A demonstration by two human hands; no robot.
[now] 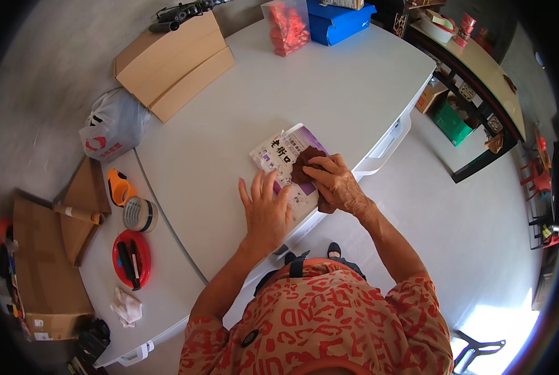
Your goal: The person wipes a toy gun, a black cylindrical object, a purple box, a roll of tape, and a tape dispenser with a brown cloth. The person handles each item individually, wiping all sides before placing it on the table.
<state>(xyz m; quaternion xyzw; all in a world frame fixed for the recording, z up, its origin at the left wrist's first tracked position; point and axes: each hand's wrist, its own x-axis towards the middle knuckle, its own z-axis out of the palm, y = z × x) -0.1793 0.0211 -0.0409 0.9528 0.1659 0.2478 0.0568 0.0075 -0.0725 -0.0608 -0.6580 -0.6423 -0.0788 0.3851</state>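
A flat white and purple printed packet [273, 155] lies near the front edge of the grey table [229, 144]. My right hand [337, 185] is closed on a dark brown cloth [303, 164], which is pressed on the right part of the packet and hides some of it. One end of the cloth hangs below my fingers, at the table edge. At the packet's lower left, my left hand [266, 209] has its fingers spread and holds nothing. Whether its fingertips touch the packet I cannot tell.
Left on the table are a tape roll [140, 214], an orange tape dispenser [120, 187], a red dish [143, 264] with black-handled tools, a crumpled white cloth [127, 307] and a plastic bag [114, 125]. Cardboard [173, 62], a clear red-filled bin [287, 28] and a blue box [339, 24] stand farther back.
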